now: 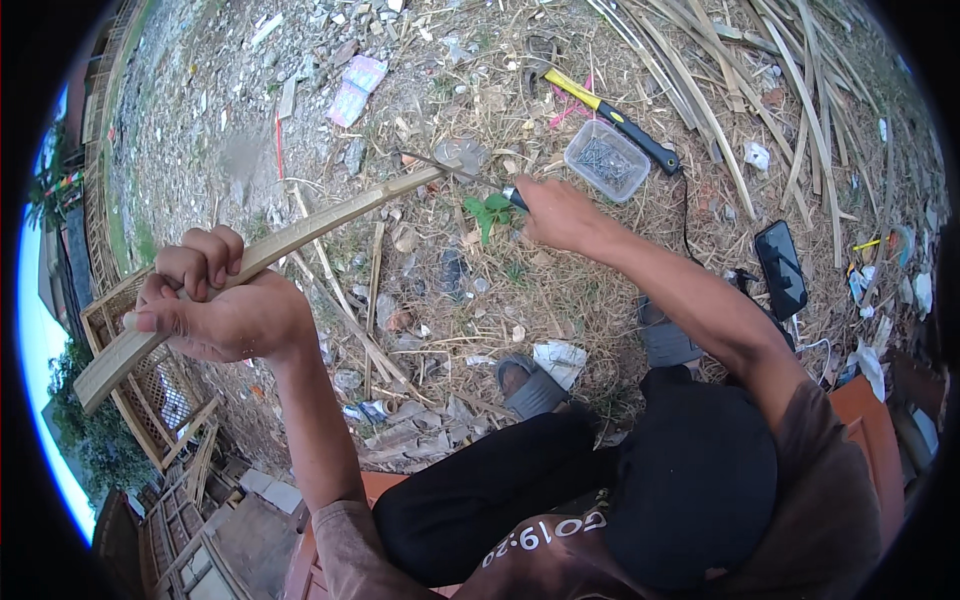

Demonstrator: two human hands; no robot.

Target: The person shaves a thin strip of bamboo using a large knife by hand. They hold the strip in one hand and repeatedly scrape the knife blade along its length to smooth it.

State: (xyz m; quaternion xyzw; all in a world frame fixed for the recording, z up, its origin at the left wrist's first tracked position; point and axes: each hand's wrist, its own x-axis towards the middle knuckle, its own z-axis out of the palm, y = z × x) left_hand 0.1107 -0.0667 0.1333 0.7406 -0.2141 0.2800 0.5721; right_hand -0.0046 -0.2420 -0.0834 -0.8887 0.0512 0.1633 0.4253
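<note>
My left hand [225, 300] is closed round a long pale wooden strip [335, 217], near the strip's lower left end. The strip slants up and away to the right. In my right hand [562, 218] is the dark handle of a knife [472, 178], my fingers wrapped round it. Its narrow blade points to the upper left and crosses the strip's far end. Whether the edge cuts into the wood cannot be made out. Just below the blade grows a small green plant [487, 213].
A clear plastic box of nails [608, 160] lies beyond my right hand, beside a yellow-and-black hammer [600, 105]. Long strips [735, 110] are heaped at the far right. A phone [780, 270] lies right of my forearm. Lattice panels [150, 385] stand at left.
</note>
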